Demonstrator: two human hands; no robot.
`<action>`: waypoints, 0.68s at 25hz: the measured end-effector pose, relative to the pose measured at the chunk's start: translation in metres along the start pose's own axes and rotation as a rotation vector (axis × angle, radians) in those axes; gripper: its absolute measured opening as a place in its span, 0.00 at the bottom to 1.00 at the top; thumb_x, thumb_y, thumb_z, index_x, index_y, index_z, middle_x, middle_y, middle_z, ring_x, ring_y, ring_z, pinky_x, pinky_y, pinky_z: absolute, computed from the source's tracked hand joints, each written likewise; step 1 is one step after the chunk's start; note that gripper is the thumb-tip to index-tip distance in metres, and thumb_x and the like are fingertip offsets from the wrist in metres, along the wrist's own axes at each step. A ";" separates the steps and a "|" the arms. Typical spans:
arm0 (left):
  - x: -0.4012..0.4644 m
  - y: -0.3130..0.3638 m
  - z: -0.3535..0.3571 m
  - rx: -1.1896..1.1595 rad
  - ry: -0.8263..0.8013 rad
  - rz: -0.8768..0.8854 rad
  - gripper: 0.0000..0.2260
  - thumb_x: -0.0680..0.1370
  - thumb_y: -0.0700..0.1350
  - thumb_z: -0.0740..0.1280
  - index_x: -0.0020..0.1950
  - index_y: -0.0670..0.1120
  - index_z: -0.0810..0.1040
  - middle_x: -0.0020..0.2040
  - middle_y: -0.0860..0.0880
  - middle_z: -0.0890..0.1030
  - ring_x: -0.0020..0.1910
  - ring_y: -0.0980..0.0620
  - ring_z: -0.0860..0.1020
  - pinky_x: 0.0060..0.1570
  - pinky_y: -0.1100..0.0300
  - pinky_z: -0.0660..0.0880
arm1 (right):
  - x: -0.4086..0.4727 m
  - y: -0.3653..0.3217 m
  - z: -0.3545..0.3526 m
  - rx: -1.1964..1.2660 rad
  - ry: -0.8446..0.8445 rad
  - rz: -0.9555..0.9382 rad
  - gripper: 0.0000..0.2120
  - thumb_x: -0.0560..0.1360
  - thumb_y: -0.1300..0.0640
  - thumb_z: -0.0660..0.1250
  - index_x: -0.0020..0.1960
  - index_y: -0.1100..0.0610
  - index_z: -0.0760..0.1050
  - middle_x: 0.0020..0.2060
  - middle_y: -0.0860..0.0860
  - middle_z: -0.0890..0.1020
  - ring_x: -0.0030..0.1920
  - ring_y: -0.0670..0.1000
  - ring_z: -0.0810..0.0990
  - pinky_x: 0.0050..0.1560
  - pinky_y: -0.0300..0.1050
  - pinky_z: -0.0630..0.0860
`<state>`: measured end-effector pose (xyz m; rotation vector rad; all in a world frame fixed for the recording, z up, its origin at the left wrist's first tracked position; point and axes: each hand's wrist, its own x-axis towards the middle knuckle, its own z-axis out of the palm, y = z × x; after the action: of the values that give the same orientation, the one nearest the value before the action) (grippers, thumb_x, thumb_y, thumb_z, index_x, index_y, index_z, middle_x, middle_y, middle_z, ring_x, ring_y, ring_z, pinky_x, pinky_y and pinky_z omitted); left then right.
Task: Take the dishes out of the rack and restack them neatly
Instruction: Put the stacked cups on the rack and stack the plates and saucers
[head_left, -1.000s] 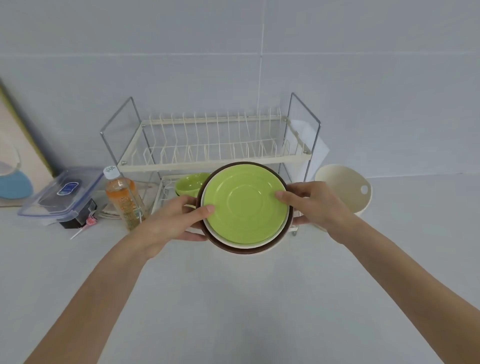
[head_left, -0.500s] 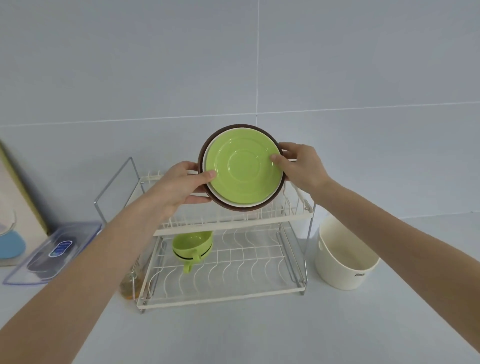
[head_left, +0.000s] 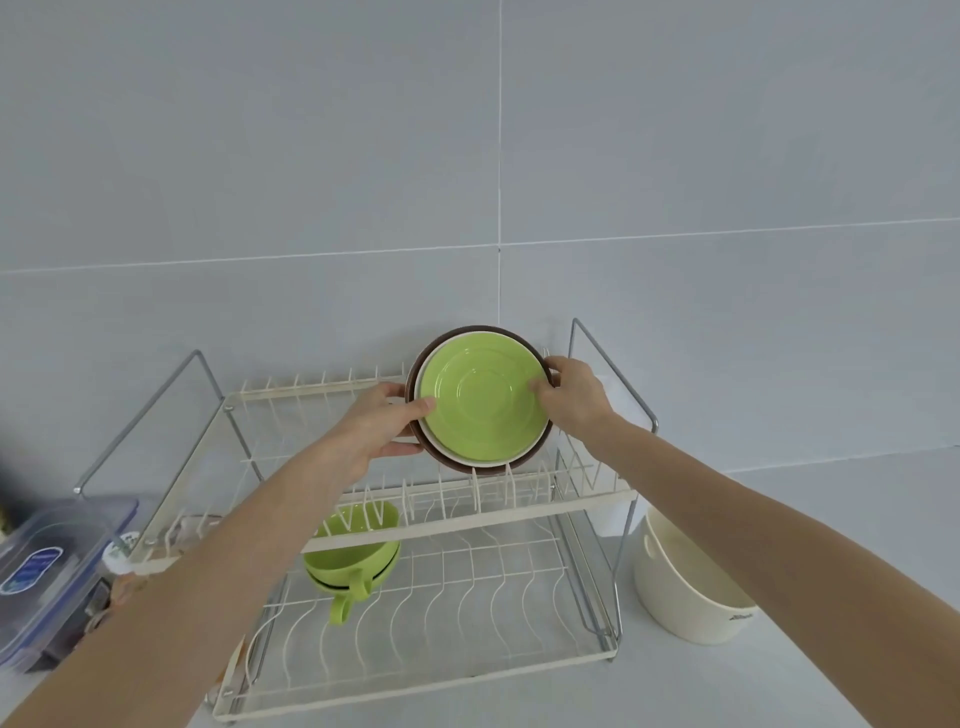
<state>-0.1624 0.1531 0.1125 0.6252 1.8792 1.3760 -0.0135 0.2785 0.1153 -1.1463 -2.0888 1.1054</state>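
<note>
Head view: your left hand (head_left: 382, 426) and right hand (head_left: 574, 397) have fingers clamped on opposite rims, keeping the stacked plates (head_left: 480, 402) together above the rack (head_left: 467, 519).

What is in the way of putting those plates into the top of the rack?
Nothing visible. Both hands, left and right, hold the plates upright over the rack's top shelf, whose slots below them look bare. The cup sits on the lower shelf.

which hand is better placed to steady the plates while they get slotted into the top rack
Probably the right hand: it grips the plate stack's rim from the side, above free slots of the top rack. The left hand also holds the stack, but its arm crosses over the rack.
</note>
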 end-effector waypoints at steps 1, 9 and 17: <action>0.002 -0.004 0.000 0.013 -0.003 -0.005 0.21 0.73 0.41 0.68 0.65 0.42 0.67 0.51 0.43 0.79 0.46 0.48 0.79 0.42 0.55 0.77 | 0.001 0.001 0.001 0.007 -0.019 0.026 0.16 0.75 0.62 0.58 0.62 0.61 0.71 0.58 0.60 0.78 0.54 0.59 0.76 0.49 0.47 0.74; 0.002 -0.004 -0.008 0.249 -0.086 -0.010 0.23 0.72 0.45 0.70 0.64 0.41 0.68 0.54 0.44 0.79 0.50 0.50 0.79 0.40 0.59 0.77 | 0.000 0.002 -0.006 -0.144 -0.147 0.086 0.20 0.73 0.66 0.58 0.64 0.62 0.67 0.61 0.60 0.74 0.59 0.59 0.74 0.59 0.51 0.74; -0.028 0.014 0.010 0.942 0.050 0.307 0.28 0.75 0.50 0.64 0.70 0.40 0.60 0.70 0.39 0.67 0.68 0.42 0.66 0.63 0.55 0.64 | -0.030 -0.006 -0.021 -0.513 -0.108 -0.242 0.24 0.76 0.61 0.56 0.71 0.59 0.58 0.70 0.57 0.66 0.69 0.58 0.65 0.64 0.52 0.67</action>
<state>-0.1377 0.1428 0.1310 1.3789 2.5122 0.5833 0.0152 0.2598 0.1302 -1.0238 -2.6047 0.5413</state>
